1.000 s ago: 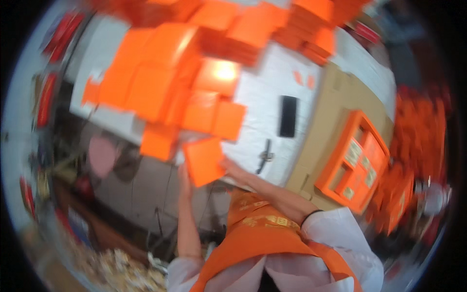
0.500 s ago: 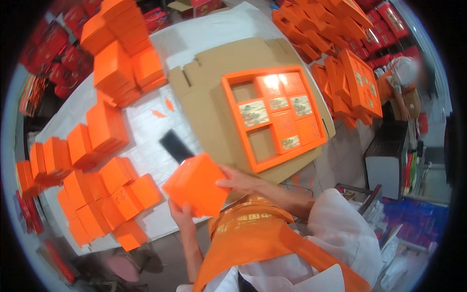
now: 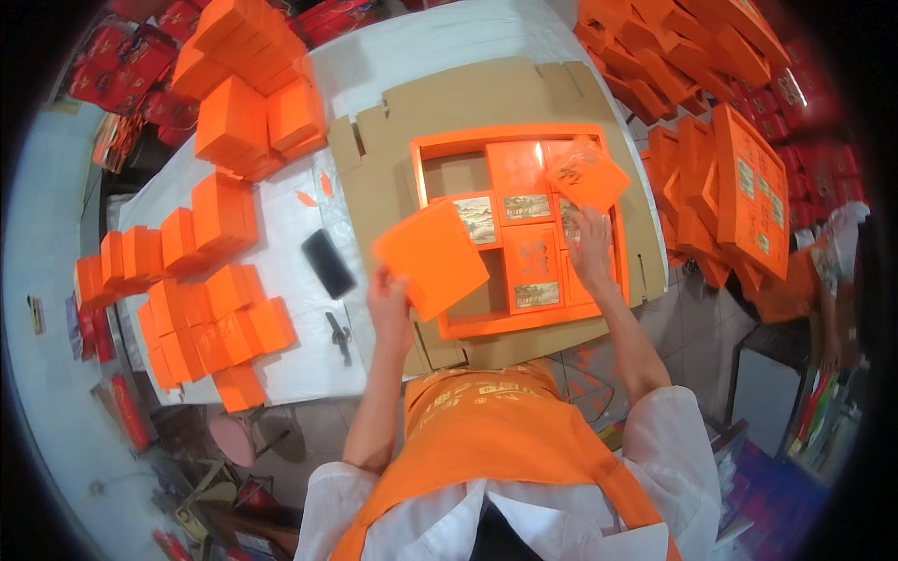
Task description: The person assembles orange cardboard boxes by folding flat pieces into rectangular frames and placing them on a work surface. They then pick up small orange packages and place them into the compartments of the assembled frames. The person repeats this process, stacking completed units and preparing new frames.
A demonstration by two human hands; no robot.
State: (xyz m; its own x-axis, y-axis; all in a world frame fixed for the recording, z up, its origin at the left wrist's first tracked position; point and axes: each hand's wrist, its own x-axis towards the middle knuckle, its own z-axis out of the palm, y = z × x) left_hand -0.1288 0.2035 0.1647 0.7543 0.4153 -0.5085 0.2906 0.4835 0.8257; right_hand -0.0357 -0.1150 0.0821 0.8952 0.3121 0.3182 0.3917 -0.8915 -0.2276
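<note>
A shallow orange tray (image 3: 524,322) lies on brown cardboard, several orange boxes with landscape pictures set in its compartments. The upper-left and lower-left compartments show bare bottoms, the lower one partly covered. My left hand (image 3: 386,301) grips a plain orange square box (image 3: 432,262) by its lower-left edge, tilted above the tray's left side. Over the tray's upper right, my right hand (image 3: 589,245) holds a second orange square box (image 3: 591,178) with dark lettering, its fingers at the lower edge. That box hides part of the boxes beneath.
Stacked orange boxes (image 3: 232,122) fill the table's left side, with a black phone (image 3: 327,264) and a small dark tool (image 3: 338,337) between them and the cardboard (image 3: 383,178). More orange trays (image 3: 753,192) lean in a pile at the right. Another person's arm (image 3: 831,318) shows beyond.
Both hands were together on orange boxes left of the tray. Now they are apart, each with one box, over the tray. The view has shifted, and the phone is fully uncovered.
</note>
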